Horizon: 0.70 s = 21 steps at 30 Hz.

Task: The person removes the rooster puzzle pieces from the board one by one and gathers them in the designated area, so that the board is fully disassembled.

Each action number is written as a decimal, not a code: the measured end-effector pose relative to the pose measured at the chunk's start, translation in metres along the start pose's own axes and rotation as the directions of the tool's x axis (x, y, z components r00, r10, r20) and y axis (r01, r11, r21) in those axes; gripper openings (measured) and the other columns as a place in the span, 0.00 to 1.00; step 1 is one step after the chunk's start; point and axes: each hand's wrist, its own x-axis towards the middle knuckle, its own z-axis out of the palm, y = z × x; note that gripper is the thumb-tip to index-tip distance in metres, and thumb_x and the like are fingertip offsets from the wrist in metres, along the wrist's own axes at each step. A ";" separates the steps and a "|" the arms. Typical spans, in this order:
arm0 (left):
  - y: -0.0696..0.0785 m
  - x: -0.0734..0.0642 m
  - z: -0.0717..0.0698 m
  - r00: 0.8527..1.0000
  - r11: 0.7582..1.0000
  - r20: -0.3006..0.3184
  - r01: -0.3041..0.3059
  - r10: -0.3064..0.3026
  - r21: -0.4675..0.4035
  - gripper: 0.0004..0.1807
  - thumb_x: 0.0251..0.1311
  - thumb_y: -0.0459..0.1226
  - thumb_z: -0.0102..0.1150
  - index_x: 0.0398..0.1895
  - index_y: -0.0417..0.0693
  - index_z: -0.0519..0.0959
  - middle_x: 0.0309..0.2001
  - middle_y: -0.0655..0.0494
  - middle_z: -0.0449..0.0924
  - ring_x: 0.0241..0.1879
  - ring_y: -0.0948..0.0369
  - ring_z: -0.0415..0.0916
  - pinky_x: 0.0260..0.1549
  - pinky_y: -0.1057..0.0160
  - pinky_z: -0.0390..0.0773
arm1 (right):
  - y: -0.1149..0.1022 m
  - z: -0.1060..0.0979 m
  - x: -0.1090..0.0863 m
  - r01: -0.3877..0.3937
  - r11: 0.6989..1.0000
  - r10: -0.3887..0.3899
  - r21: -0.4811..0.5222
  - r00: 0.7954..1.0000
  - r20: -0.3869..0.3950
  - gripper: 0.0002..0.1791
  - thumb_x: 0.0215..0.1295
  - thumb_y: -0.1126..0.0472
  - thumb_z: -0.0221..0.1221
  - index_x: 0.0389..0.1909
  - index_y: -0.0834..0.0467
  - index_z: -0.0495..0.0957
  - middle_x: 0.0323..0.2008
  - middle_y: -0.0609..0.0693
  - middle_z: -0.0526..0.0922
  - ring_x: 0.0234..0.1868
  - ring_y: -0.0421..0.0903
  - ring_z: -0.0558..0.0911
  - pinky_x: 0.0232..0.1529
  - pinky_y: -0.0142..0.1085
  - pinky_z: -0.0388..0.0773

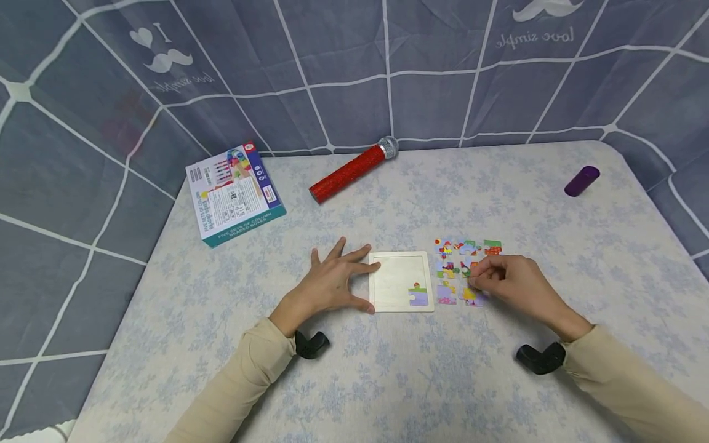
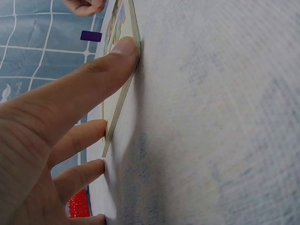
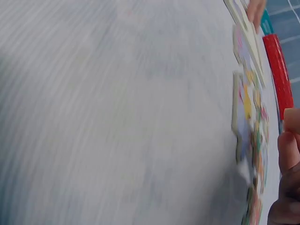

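A square wooden puzzle tray (image 1: 397, 280) lies on the table, with one purple and green piece (image 1: 419, 298) in its lower right corner. My left hand (image 1: 335, 280) is at the tray's left side, fingers spread; its thumb rests on the tray edge in the left wrist view. Several colourful jigsaw pieces (image 1: 446, 294) lie in rows just right of the tray. Over the right part of these pieces is my right hand (image 1: 512, 283), its thumb and index finger brought together near the middle ones. Whether a piece sits between those fingertips is hidden.
A boxed toy (image 1: 238, 194) stands at the back left. Near the back edge lies a red glittery microphone (image 1: 351, 173), and a purple cylinder (image 1: 582, 181) lies at the back right. Grey-blue checked curtain (image 1: 354, 61) hangs behind the table.
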 end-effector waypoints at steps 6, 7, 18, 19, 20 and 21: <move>0.000 0.000 0.000 1.000 1.000 0.000 0.002 -0.002 0.004 0.47 0.36 0.60 0.78 0.66 0.64 0.74 0.75 0.58 0.56 0.75 0.41 0.39 0.57 0.20 0.40 | -0.016 0.022 0.011 0.071 0.994 -0.077 0.088 0.995 0.062 0.03 0.61 0.63 0.66 0.36 0.55 0.85 0.22 0.45 0.77 0.21 0.40 0.73 0.24 0.31 0.70; 0.000 0.000 0.000 1.000 1.000 0.000 0.002 -0.002 0.004 0.47 0.36 0.60 0.78 0.66 0.64 0.74 0.75 0.58 0.56 0.75 0.41 0.39 0.57 0.20 0.40 | -0.020 0.026 0.013 0.084 0.991 -0.091 0.101 0.993 0.072 0.04 0.61 0.63 0.65 0.36 0.55 0.85 0.21 0.45 0.77 0.21 0.40 0.73 0.24 0.31 0.70; -0.002 0.000 0.002 1.000 1.000 0.005 0.001 -0.001 0.004 0.47 0.37 0.60 0.77 0.66 0.65 0.74 0.75 0.58 0.56 0.75 0.41 0.39 0.57 0.20 0.41 | -0.038 0.052 0.025 0.235 0.969 -0.243 0.079 0.965 0.100 0.10 0.60 0.67 0.62 0.41 0.58 0.87 0.25 0.39 0.78 0.23 0.37 0.72 0.28 0.30 0.71; -0.002 0.000 0.002 1.000 1.000 0.006 0.002 -0.002 0.003 0.47 0.37 0.60 0.77 0.66 0.64 0.74 0.75 0.58 0.56 0.75 0.41 0.39 0.57 0.20 0.41 | -0.038 0.053 0.025 0.242 0.968 -0.248 0.070 0.964 0.097 0.10 0.60 0.68 0.62 0.41 0.58 0.87 0.25 0.39 0.78 0.23 0.37 0.72 0.28 0.30 0.71; -0.002 0.000 0.001 1.000 1.000 0.005 0.004 -0.004 0.002 0.47 0.37 0.60 0.77 0.66 0.64 0.74 0.75 0.59 0.56 0.75 0.41 0.39 0.57 0.20 0.41 | -0.038 0.053 0.025 0.252 0.966 -0.257 0.063 0.962 0.094 0.10 0.60 0.68 0.62 0.40 0.58 0.87 0.25 0.39 0.78 0.23 0.36 0.72 0.27 0.30 0.71; -0.002 0.000 0.001 1.000 1.000 0.004 0.005 -0.005 0.002 0.47 0.37 0.60 0.78 0.66 0.64 0.74 0.75 0.59 0.56 0.75 0.41 0.39 0.57 0.20 0.41 | -0.038 0.053 0.025 0.256 0.965 -0.261 0.059 0.961 0.091 0.10 0.60 0.68 0.61 0.40 0.57 0.87 0.24 0.39 0.77 0.23 0.36 0.72 0.27 0.30 0.70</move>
